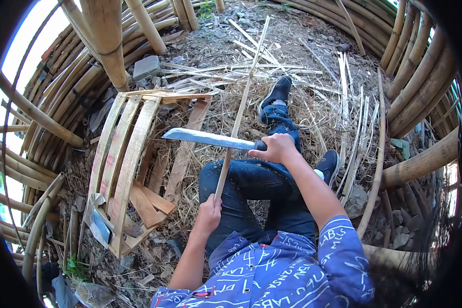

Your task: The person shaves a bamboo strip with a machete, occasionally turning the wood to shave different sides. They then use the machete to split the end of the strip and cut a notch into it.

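My right hand (pixel 276 149) is closed round the dark handle of a machete (pixel 205 137), whose long blade points left. The blade lies across a thin bamboo strip (pixel 241 105), at about the strip's middle. Low in the view, my left hand (pixel 209 209) is wrapped round the near end of that strip, beside my bent knee. From there the strip slants up and away over the ground, its far end near the top centre.
A slatted wooden crate (pixel 133 138) lies on the left, with loose boards inside. Split bamboo strips (pixel 292 69) and shavings litter the ground ahead and right. Thick bamboo poles (pixel 105 36) stand on both sides. A grey block (pixel 147 67) sits behind the crate.
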A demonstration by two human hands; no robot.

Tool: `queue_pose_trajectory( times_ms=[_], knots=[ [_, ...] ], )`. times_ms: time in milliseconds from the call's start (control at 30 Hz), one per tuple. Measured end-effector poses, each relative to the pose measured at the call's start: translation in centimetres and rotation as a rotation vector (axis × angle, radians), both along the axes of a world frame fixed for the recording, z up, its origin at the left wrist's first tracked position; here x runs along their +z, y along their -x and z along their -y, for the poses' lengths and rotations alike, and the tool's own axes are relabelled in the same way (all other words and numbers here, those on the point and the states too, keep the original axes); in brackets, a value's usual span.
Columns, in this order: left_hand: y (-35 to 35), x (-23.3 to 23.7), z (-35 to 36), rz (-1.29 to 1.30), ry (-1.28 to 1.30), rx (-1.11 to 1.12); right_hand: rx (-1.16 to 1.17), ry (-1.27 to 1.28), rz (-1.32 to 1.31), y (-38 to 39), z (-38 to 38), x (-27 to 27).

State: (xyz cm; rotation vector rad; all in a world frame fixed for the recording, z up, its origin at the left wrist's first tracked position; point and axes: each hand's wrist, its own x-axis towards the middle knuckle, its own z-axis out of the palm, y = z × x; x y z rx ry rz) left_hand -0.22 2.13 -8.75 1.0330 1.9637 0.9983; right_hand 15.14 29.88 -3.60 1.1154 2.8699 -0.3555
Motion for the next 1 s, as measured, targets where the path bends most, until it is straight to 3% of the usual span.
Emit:
queue_pose_trajectory(
  times_ms=[233,333,367,500,567,800,900,1000],
  knots=[
    [0.0,0.8,0.3,0.009,0.012,-0.028,-0.037,-0.059,-0.018,-1.0,-1.2,-0.2],
    [0.0,0.8,1.2,-0.037,0.056,-0.041,-0.375,0.008,-0.094,-2.7,-4.5,0.0],
    [0.2,0.9,1.2,-0.039,0.057,-0.041,-0.412,0.138,-0.126,-3.8,-5.8,0.7],
    [0.7,1.4,0.3,-0.095,0.039,-0.134,-0.367,-0.107,-0.030,-6.3,-6.0,0.3],
    [0.6,1.4,-0.1,-0.070,0.050,-0.148,-0.379,-0.071,-0.042,-6.3,-5.0,0.4],
    [1.5,0.5,-0.1,0.267,0.112,-0.064,-0.310,0.486,-0.291,-2.7,1.6,-1.0],
    [1.2,1.2,-0.2,0.345,0.135,-0.027,-0.250,0.557,-0.269,-1.2,2.4,-2.3],
    [1.0,0.9,-0.2,0.362,0.130,0.005,-0.082,0.597,-0.474,-0.8,2.3,-3.2]
  ],
)
